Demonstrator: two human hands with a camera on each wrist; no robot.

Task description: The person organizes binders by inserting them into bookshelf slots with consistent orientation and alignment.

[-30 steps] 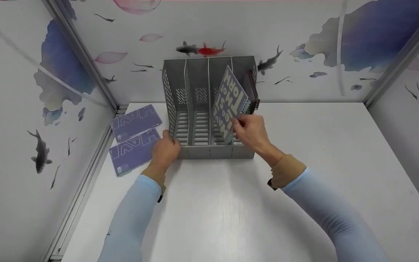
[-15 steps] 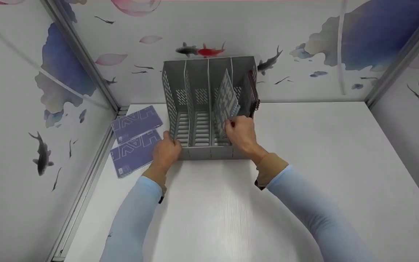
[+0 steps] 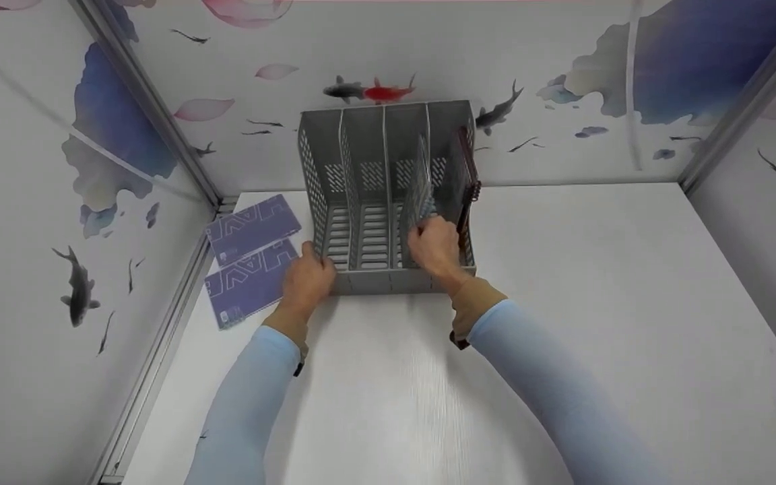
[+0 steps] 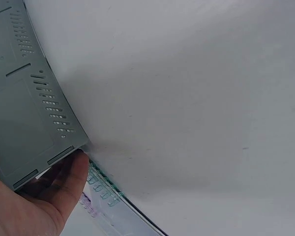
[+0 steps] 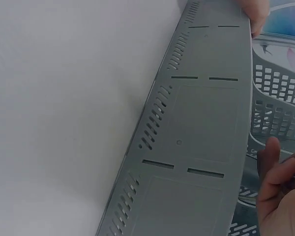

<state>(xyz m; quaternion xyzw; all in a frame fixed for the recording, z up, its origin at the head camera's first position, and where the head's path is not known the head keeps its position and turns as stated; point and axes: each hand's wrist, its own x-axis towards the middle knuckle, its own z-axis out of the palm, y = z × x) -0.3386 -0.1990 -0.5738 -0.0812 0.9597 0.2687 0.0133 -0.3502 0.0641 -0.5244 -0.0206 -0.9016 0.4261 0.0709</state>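
A grey file organizer (image 3: 361, 283) with perforated sides and upright dividers stands at the back of the table. My left hand (image 3: 308, 275) grips its front left corner; in the left wrist view the fingers (image 4: 73, 179) curl round that edge. My right hand (image 3: 436, 248) pinches a spiral notebook (image 3: 420, 185) by its coil side. The notebook stands nearly upright, seen almost edge-on, inside the third compartment from the left. A dark red spiral notebook (image 3: 467, 162) stands in the rightmost compartment. The right wrist view shows my right fingers (image 5: 275, 179) behind the organizer's front wall.
Two purple notebooks, one farther back (image 3: 253, 228) and one nearer (image 3: 250, 286), lie flat left of the organizer, the nearer one close to my left hand. Printed wall panels (image 3: 563, 67) enclose the white table (image 3: 374, 384) at the back and sides.
My right hand has moved left and slightly down with the notebook, which has turned from showing its lettered cover to nearly edge-on in the third compartment. My left hand has stayed at the corner.
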